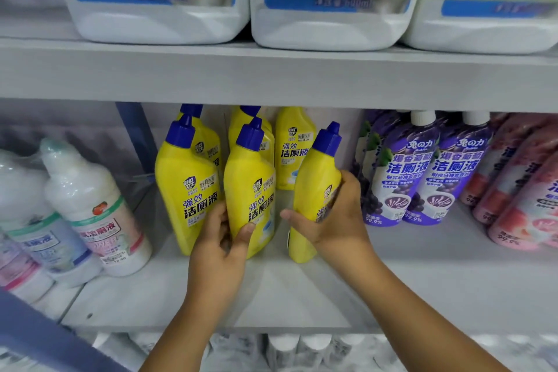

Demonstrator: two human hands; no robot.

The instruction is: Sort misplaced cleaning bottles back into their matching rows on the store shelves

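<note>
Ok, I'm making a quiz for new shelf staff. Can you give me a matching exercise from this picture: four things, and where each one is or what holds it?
Things
1. yellow bottle with the tilted blue cap
2. front middle yellow bottle
3. purple bottles
4. white jugs with blue labels

Places
A. upper shelf, behind a rail
B. right hand's grip
C. right of the yellow rows
D. left hand holds its lower part

Pairs: 1-B, 2-D, 3-C, 4-A
</note>
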